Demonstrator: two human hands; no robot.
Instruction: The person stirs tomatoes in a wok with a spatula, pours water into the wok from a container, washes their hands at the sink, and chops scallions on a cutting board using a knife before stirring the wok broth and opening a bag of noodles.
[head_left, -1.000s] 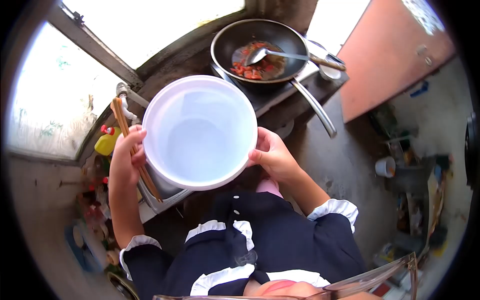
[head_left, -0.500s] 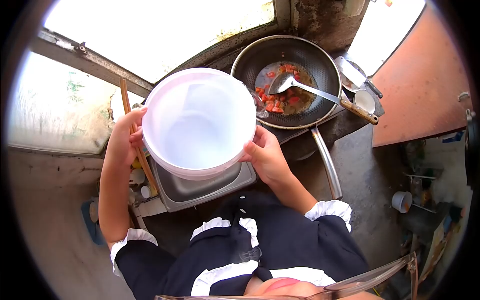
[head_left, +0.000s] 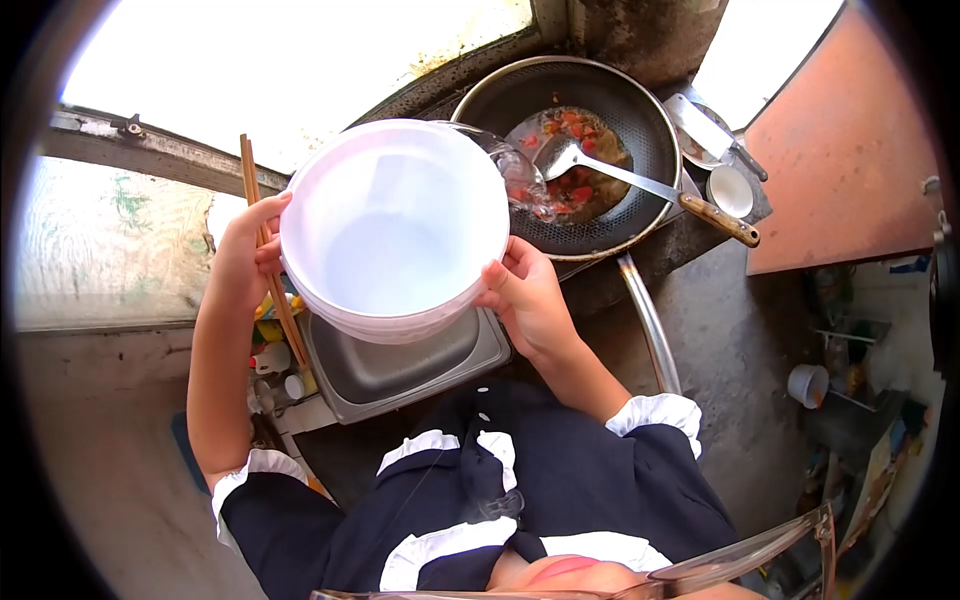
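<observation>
A white plastic bucket [head_left: 395, 265] is tilted between my two hands over the left side of the wok [head_left: 655, 150]. Clear water [head_left: 515, 170] runs from its far rim into the wok, among chopped red tomato pieces [head_left: 575, 195] in liquid. My left hand [head_left: 248, 245] grips the bucket's left rim, with a pair of long wooden chopsticks [head_left: 250, 170] also held in its fingers. On the right, my right hand [head_left: 525, 300] is closed on the lower rim. A metal wok spatula [head_left: 640, 180] rests across the wok, its wooden handle over the right edge.
Beneath the bucket is a steel basin [head_left: 470, 365]. The wok's metal handle [head_left: 652, 335] sticks out toward me. A cleaver [head_left: 705, 130] and a small white bowl [head_left: 730, 190] sit right of the wok. Small containers [head_left: 270, 360] crowd the left; windows run behind.
The bucket has tipped further toward the wok, and the water stream has grown and spread over the tomato. Both hands keep their hold. The view has shifted slightly.
</observation>
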